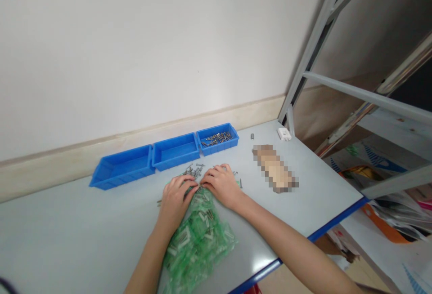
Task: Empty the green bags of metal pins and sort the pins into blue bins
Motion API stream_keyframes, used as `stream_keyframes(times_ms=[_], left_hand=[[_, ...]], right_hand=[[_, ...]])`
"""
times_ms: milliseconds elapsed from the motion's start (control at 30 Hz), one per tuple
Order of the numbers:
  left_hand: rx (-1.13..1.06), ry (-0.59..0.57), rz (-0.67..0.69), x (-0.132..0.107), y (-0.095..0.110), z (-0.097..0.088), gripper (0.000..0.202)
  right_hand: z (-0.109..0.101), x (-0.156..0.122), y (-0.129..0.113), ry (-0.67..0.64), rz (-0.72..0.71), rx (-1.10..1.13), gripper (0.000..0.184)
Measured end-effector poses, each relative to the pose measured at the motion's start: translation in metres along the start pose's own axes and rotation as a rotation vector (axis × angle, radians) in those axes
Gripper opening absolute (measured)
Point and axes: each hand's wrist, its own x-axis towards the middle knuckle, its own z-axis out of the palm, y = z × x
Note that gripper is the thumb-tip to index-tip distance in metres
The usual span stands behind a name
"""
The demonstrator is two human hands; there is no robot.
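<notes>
A heap of green plastic packets (197, 240) lies on the grey table (84, 235) between my forearms. Loose metal screws (194, 170) are scattered just beyond it. My left hand (176, 198) rests on the far end of the heap, fingers curled and pinched near the screws. My right hand (221, 184) lies beside it, fingers bent down over the screws and the packets' edge. What the fingertips hold is hidden.
Three blue bins stand in a row near the wall: left (123, 167), middle (175, 151), and right (218, 139) holding several screws. A blurred tan object (274, 169) and a small white part (284, 134) lie right. A metal rack (354, 91) stands past the table's edge.
</notes>
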Motion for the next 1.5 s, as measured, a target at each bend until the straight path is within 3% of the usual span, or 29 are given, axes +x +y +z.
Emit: stream_keyframes(times_ms=[367,600,767,1000,1167,1267,1500], left_hand=[[-0.032,-0.019,-0.027,0.001,0.002,-0.002,0.025],[-0.002,-0.058,-0.032,0.001,0.001,-0.002,0.020],[0.003,-0.059,-0.038,0.000,0.000,-0.001,0.019],[-0.006,-0.059,-0.064,0.003,0.005,-0.007,0.025],[0.024,0.042,-0.154,0.000,-0.008,-0.006,0.041],[0.063,0.029,-0.164,-0.004,-0.020,-0.002,0.046],[0.128,0.008,-0.168,-0.004,-0.017,-0.009,0.032]], right_hand=[[-0.001,0.000,-0.003,0.068,0.044,0.108,0.019],[-0.004,0.000,-0.003,-0.003,0.095,0.001,0.018],[-0.009,-0.001,0.000,-0.048,0.009,0.055,0.024],[-0.011,-0.001,0.003,-0.128,-0.026,0.019,0.012],[-0.011,0.000,0.001,-0.118,-0.021,0.006,0.012],[-0.010,0.000,0.001,-0.124,-0.025,0.004,0.012],[-0.008,-0.001,0.001,-0.116,-0.026,-0.006,0.012]])
